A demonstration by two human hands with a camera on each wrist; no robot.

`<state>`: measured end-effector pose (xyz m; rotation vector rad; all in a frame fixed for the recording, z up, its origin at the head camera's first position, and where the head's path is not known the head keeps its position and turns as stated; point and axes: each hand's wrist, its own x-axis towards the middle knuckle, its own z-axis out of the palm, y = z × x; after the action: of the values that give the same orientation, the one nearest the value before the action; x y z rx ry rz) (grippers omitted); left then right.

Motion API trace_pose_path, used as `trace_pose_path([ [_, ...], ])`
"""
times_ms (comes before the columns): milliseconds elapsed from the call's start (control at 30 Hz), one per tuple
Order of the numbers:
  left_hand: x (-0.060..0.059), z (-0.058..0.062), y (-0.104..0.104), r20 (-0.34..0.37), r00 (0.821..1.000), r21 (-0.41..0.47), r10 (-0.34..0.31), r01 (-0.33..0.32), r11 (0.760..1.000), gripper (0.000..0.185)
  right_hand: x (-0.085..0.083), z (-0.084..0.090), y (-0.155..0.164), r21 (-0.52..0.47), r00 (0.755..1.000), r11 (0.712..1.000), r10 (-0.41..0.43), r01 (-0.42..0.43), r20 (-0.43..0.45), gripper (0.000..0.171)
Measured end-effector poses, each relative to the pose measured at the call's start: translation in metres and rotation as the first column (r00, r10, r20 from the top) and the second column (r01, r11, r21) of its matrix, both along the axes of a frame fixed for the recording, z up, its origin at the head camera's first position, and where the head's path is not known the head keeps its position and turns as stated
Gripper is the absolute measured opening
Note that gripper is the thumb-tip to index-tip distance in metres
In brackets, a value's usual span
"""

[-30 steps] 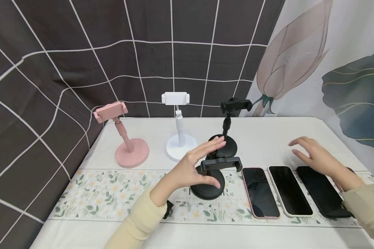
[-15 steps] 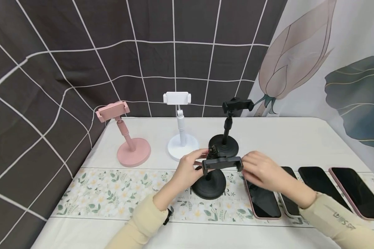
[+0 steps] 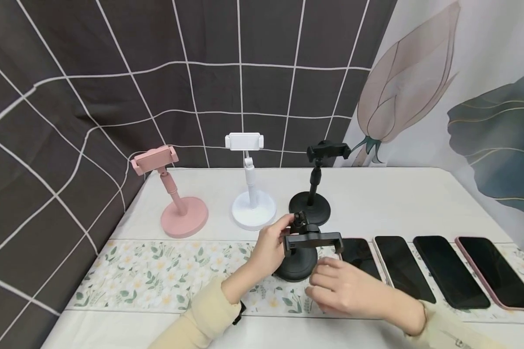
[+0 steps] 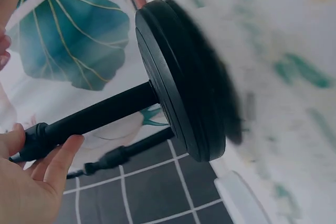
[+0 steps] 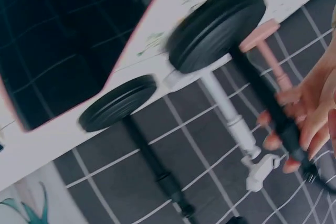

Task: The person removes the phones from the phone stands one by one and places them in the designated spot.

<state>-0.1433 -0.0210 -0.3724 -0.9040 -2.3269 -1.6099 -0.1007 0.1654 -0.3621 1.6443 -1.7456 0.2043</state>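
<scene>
In the head view my left hand (image 3: 268, 252) grips the pole of the nearest black phone stand (image 3: 313, 240). The left wrist view shows thumb and fingers around the upper part of the pole (image 4: 100, 107). A dark shadow lies beside the round base (image 4: 178, 82), which looks slightly raised from the cloth. My right hand (image 3: 345, 288) is just right of and in front of that stand, below its clamp, with loosely bent fingers and nothing seen in them. Directly behind stands a second black phone stand (image 3: 315, 182).
A white phone stand (image 3: 252, 208) and a pink phone stand (image 3: 185, 215) stand along the back. Several phones lie in a row on the right, including a white-edged phone (image 3: 403, 266), a black phone (image 3: 451, 271) and a pink-edged phone (image 3: 498, 271). A dark grid curtain (image 3: 209, 92) hangs behind.
My left hand has gone from spread beside the stand to gripping its pole. The right hand has come leftward from above the phones to the clamp, then down towards the front.
</scene>
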Motion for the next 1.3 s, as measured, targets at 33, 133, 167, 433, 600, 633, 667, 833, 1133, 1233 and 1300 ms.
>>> trace_pose_path([
  [33, 0.0, 0.002, 0.002, 0.0, 1.0, 0.001, -0.01, 0.01, 1.0, 0.027, 0.003, 0.0, -0.002, 0.004, 1.0, 1.0, 0.017, -0.017, -0.007, 0.02],
  [133, -0.002, 0.012, 0.01, -0.037, 0.999, -0.007, -0.023, 0.023, 1.0, 0.027, 0.011, 0.0, -0.008, 0.024, 0.998, 0.998, 0.062, -0.062, -0.012, 0.02],
  [167, -0.004, 0.016, 0.014, -0.048, 0.998, -0.011, -0.026, 0.026, 1.0, 0.027, 0.012, 0.0, -0.009, 0.029, 0.997, 0.997, 0.072, -0.071, -0.011, 0.02],
  [433, -0.027, 0.038, 0.06, -0.066, 0.994, -0.063, -0.092, 0.088, 0.994, 0.032, 0.022, 0.001, -0.017, 0.028, 0.992, 0.991, 0.128, -0.129, 0.019, 0.019],
  [600, -0.047, 0.046, 0.098, -0.082, 0.993, -0.059, -0.09, 0.085, 0.995, 0.037, 0.027, 0.002, -0.019, 0.031, 0.988, 0.987, 0.155, -0.155, 0.011, 0.02],
  [633, -0.051, 0.046, 0.105, -0.086, 0.993, -0.074, -0.082, 0.075, 0.994, 0.038, 0.028, 0.003, -0.019, 0.036, 0.988, 0.987, 0.156, -0.157, 0.005, 0.021],
  [667, -0.054, 0.047, 0.111, -0.096, 0.993, -0.101, -0.072, 0.062, 0.993, 0.04, 0.029, 0.004, -0.019, 0.04, 0.987, 0.987, 0.159, -0.159, 0.0, 0.021],
  [833, -0.068, 0.042, 0.139, -0.139, 0.986, -0.236, -0.087, 0.053, 0.97, 0.041, 0.034, 0.008, -0.018, 0.07, 0.99, 0.987, 0.142, -0.142, 0.004, 0.021],
  [1133, -0.089, 0.025, 0.175, -0.019, 0.992, -0.107, -0.127, 0.125, 0.986, 0.041, 0.041, 0.009, -0.016, 0.11, 0.993, 0.987, 0.112, -0.115, 0.035, 0.023],
  [1233, -0.095, 0.024, 0.182, -0.008, 0.997, -0.079, -0.083, 0.082, 0.994, 0.039, 0.043, 0.007, -0.015, 0.12, 0.995, 0.988, 0.097, -0.101, 0.04, 0.023],
  [1300, -0.099, 0.023, 0.187, 0.004, 0.998, -0.056, -0.064, 0.064, 0.996, 0.037, 0.045, 0.005, -0.013, 0.132, 0.996, 0.988, 0.074, -0.08, 0.05, 0.023],
])
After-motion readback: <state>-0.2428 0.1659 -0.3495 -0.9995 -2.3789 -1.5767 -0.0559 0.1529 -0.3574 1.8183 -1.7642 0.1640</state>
